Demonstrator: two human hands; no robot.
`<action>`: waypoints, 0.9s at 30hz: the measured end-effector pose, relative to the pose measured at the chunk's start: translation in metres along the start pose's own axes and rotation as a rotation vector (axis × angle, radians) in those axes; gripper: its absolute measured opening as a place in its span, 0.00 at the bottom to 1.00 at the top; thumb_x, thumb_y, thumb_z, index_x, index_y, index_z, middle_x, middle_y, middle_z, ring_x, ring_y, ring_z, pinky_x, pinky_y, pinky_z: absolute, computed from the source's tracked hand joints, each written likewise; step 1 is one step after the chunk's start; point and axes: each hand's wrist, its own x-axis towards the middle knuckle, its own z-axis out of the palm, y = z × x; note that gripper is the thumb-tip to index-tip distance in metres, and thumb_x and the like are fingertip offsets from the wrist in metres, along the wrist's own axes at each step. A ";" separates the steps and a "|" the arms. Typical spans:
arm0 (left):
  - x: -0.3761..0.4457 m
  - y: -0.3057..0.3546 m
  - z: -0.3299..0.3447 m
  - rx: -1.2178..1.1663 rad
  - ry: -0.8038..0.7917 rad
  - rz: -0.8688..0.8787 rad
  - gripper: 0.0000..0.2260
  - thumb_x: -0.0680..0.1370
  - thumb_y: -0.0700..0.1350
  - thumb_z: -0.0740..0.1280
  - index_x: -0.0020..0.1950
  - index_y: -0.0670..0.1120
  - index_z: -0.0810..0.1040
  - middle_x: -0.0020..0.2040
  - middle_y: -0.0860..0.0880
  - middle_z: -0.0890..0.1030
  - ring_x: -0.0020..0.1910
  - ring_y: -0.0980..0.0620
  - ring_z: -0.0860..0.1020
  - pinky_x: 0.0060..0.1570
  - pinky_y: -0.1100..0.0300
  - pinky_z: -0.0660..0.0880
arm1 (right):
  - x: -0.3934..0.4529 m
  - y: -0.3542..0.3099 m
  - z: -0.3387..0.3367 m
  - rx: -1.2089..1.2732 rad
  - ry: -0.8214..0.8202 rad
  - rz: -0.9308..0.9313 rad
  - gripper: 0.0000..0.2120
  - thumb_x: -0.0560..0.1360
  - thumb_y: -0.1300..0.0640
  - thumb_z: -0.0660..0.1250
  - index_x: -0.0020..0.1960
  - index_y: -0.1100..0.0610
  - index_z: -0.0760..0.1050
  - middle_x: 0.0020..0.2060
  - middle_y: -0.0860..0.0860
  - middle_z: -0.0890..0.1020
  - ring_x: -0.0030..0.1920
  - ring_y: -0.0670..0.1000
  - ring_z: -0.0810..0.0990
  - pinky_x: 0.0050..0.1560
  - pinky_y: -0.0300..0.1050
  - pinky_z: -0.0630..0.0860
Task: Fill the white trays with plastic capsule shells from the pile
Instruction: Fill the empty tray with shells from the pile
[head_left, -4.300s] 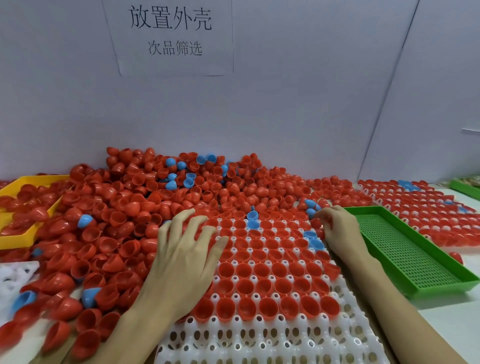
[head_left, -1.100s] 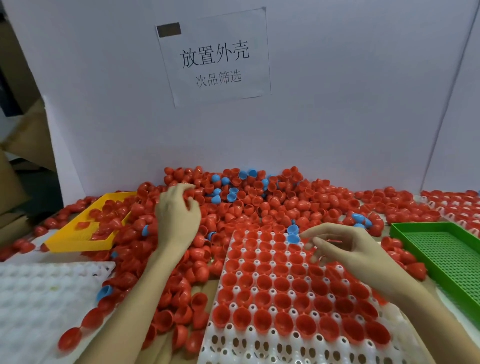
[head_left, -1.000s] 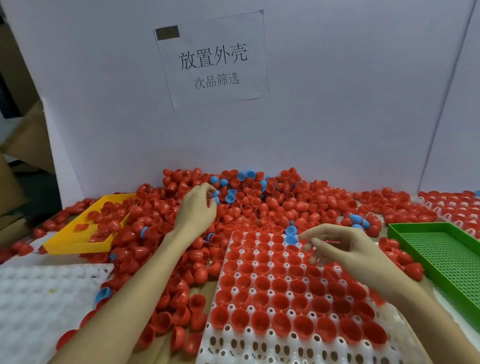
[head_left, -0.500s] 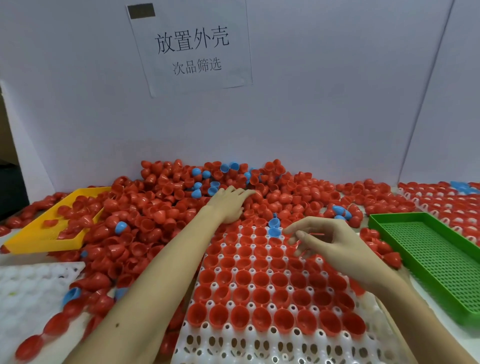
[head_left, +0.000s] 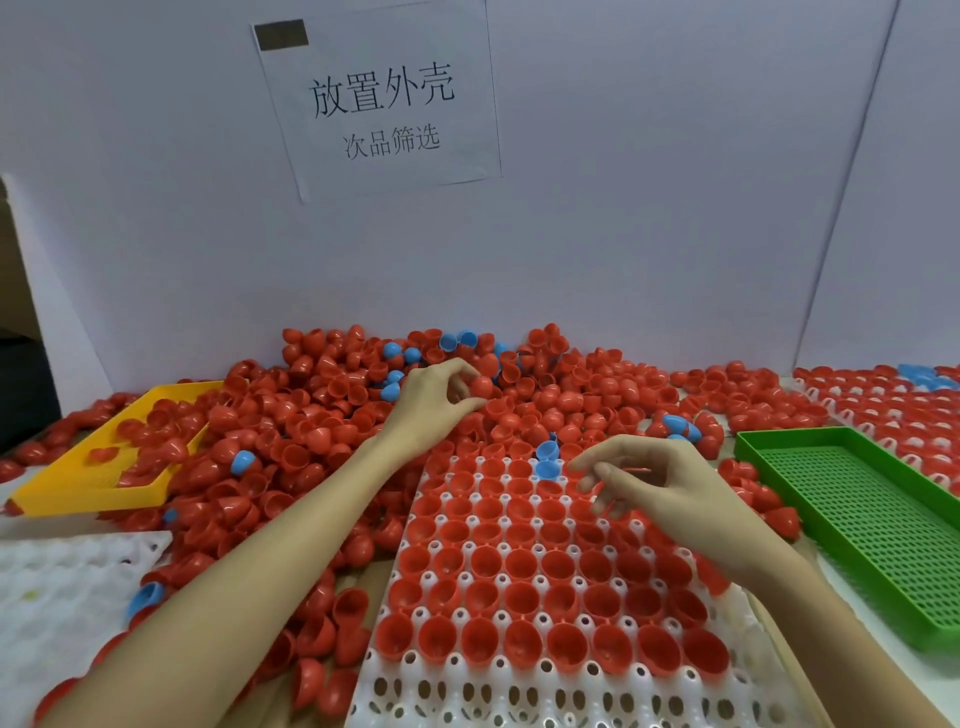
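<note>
At frame centre, a red shell (head_left: 482, 387) had just been pinched from the pile (head_left: 311, 431) by the left hand (head_left: 434, 402), ready for the tray (head_left: 545, 696), while the right hand (head_left: 654, 488), fingers loosely curled, stayed empty above it.

**Capsule shells and white trays**

A white tray (head_left: 524, 701) lies near centre, most of its cups holding red shells mouth-up, two blue shells (head_left: 545, 460) at the far edge, the nearest rows unfilled. The pile (head_left: 311, 436) of red and a few blue half-shells spreads behind and left. Another white tray (head_left: 57, 587) sits near left.
</note>
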 end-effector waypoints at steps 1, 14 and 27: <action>-0.005 0.000 -0.003 0.036 0.024 -0.014 0.13 0.76 0.49 0.78 0.58 0.48 0.84 0.43 0.54 0.84 0.46 0.57 0.82 0.51 0.59 0.80 | 0.000 0.000 0.000 0.000 0.004 0.001 0.11 0.84 0.63 0.66 0.54 0.53 0.87 0.45 0.51 0.88 0.43 0.52 0.88 0.45 0.40 0.83; -0.108 0.092 -0.030 -0.869 -0.209 -0.399 0.21 0.82 0.61 0.65 0.52 0.47 0.88 0.48 0.44 0.87 0.46 0.49 0.84 0.49 0.58 0.81 | -0.002 -0.007 -0.002 0.013 0.066 -0.113 0.14 0.83 0.59 0.69 0.67 0.48 0.81 0.54 0.49 0.87 0.52 0.52 0.88 0.51 0.49 0.86; -0.149 0.112 -0.022 -0.978 -0.207 -0.434 0.24 0.79 0.66 0.68 0.41 0.46 0.86 0.38 0.44 0.83 0.37 0.49 0.80 0.41 0.59 0.79 | -0.014 -0.027 0.008 0.035 -0.371 -0.169 0.20 0.82 0.64 0.70 0.70 0.47 0.78 0.59 0.53 0.83 0.51 0.56 0.87 0.56 0.50 0.84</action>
